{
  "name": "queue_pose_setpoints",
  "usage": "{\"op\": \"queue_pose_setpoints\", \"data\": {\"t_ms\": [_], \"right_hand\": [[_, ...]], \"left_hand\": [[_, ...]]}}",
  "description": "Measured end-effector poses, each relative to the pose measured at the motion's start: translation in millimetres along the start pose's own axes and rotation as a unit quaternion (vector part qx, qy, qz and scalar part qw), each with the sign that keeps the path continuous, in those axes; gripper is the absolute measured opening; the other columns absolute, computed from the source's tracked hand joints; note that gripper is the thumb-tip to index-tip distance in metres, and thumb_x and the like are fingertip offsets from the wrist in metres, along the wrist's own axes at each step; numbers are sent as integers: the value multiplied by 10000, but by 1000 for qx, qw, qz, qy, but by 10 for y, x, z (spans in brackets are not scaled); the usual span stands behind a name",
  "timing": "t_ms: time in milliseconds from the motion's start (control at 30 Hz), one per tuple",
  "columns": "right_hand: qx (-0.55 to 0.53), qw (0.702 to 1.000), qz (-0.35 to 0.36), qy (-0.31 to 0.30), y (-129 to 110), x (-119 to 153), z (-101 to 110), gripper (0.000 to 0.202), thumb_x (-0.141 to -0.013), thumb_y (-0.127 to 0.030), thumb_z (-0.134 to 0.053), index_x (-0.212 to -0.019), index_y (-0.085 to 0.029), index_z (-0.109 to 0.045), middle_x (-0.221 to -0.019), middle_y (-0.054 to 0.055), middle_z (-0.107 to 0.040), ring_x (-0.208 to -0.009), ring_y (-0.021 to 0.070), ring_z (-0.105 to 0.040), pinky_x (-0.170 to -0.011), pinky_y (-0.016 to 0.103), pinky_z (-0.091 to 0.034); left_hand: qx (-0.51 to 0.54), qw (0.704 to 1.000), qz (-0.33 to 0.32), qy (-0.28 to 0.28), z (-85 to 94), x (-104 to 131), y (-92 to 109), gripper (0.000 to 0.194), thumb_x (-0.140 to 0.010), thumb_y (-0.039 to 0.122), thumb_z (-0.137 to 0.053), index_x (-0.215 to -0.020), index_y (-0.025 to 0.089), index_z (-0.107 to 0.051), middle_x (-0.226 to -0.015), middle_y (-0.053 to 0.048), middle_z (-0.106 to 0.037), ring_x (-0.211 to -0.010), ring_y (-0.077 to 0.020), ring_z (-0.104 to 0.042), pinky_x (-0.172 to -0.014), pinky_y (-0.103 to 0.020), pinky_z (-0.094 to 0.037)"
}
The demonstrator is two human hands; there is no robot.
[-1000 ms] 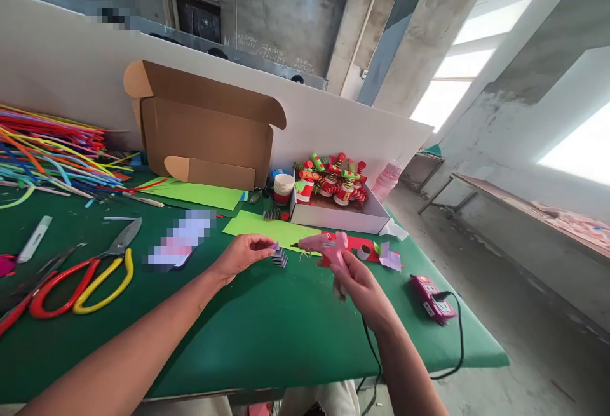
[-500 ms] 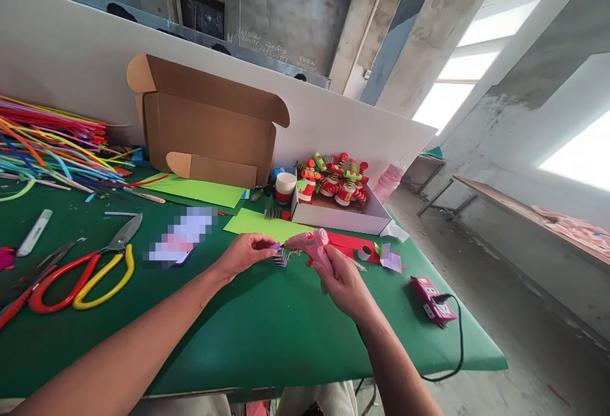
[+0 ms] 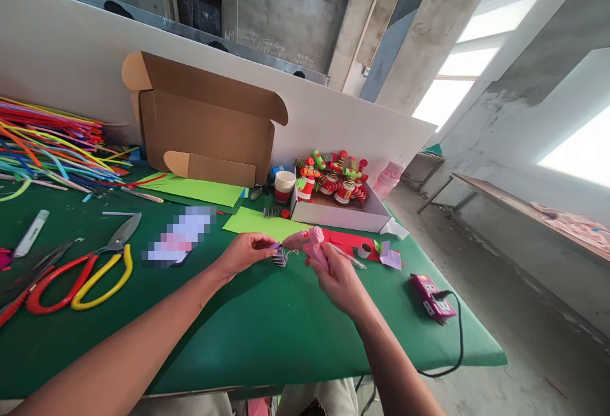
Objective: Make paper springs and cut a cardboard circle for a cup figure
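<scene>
Near the middle of the green table, my left hand pinches the top of a small folded purple paper strip, whose zigzag folds hang down. My right hand is wrapped round the handle of a pink glue gun. The gun's nozzle points left and is close to the top of the paper strip; whether they touch I cannot tell. Behind the hands lie a green sheet and a red sheet.
Scissors, a phone and pipe cleaners are at the left. Behind stand a cardboard box, paper cups and a white box of red-green figures. A purple power socket with a cable sits at the right.
The glue gun has tilted and shifted slightly left, and my right hand has turned with it. My left hand keeps its pinch on the paper strip.
</scene>
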State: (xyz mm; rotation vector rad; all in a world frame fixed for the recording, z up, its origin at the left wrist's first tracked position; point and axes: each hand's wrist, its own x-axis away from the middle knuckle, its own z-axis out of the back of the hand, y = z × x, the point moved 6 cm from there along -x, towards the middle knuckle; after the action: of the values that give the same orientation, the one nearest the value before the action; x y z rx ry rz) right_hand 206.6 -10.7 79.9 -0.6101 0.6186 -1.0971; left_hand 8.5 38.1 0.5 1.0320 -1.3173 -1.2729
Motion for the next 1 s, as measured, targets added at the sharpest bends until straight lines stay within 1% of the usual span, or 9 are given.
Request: {"op": "queue_pose_setpoints", "data": {"t_ms": [233, 400, 567, 767, 1000], "right_hand": [[15, 1000, 7, 6, -35, 10, 28, 143, -915, -320, -499, -949, -206, -578, -753, 20, -633, -680, 170, -556, -609, 258, -397], [30, 999, -9, -7, -3, -2, 10, 112, -904, -305, -483, -920, -209, -539, -785, 25, -644, -703, 181, -566, -620, 269, -390], [34, 999, -13, -9, 6, -8, 8, 101, -899, -306, -476, -864, -216, -503, -789, 27, -637, -694, 179, -548, -607, 270, -363], [44, 999, -3, -7, -7, -8, 11, 100, -898, -298, -477, -839, -220, -497, -729, 5, -591, -646, 163, -497, -583, 263, -329], [54, 998, -22, -7, -25, -11, 22, 117, -883, -296, -491, -794, -231, -453, -701, -5, -550, -630, 169, -483, -578, 264, -322]], "left_hand": [[-8, 1000, -3, -3, -3, 0, 4, 494, -487, 520, -835, -831, 176, -747, -849, -70, -762, -854, -246, -676, -813, -370, -513], [-12, 1000, -5, -5, -3, -2, 9, 491, -487, 516, -836, -832, 176, -753, -846, -68, -765, -848, -245, -676, -801, -367, -519], [-15, 1000, -5, -5, -4, 7, 12, 489, -494, 513, -836, -838, 177, -753, -848, -67, -763, -852, -243, -674, -805, -366, -516], [-16, 1000, -3, -6, -6, 10, 9, 507, -485, 519, -844, -841, 169, -754, -843, -75, -763, -848, -250, -679, -805, -373, -522], [-17, 1000, 2, -6, -7, 16, 12, 506, -486, 519, -844, -845, 175, -751, -862, -74, -764, -881, -256, -671, -818, -373, -518]]}}
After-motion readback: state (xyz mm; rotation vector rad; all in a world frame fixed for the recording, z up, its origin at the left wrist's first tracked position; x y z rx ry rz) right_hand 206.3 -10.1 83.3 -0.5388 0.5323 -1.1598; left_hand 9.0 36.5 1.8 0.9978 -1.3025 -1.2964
